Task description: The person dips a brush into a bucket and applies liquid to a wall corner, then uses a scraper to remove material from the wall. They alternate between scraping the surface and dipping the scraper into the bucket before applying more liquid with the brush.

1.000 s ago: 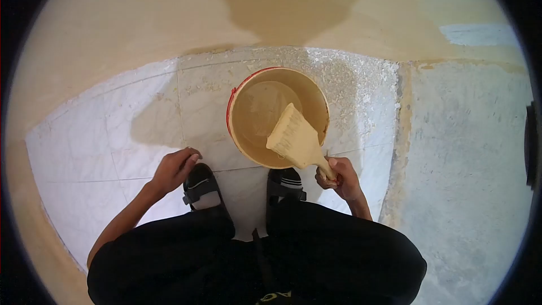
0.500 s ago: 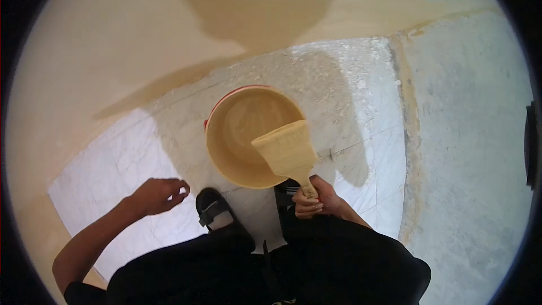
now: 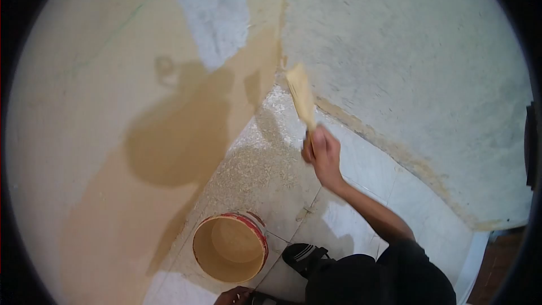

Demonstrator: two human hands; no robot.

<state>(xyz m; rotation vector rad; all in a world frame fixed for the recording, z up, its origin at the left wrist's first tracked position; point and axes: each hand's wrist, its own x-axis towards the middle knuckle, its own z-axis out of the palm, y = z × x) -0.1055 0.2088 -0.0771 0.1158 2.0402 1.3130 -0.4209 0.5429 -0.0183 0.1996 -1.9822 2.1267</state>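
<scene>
Beige paint coats the broad paintbrush (image 3: 301, 95) - its bristles meet the corner where the painted beige wall (image 3: 84, 107) joins the bare grey wall (image 3: 423, 68). The right hand (image 3: 323, 155) is clenched round the brush handle, fingers wrapped tight. The left hand (image 3: 232, 296) shows only at the bottom edge, just below the paint bucket (image 3: 260, 236) - its fingers cannot be made out. A black sandal (image 3: 305, 255) stands beside the bucket on the speckled tile floor (image 3: 265, 169).

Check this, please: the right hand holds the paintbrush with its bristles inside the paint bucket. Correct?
No. The head view shows the right hand holds the paintbrush with its bristles at the wall corner, far from the paint bucket.
</scene>
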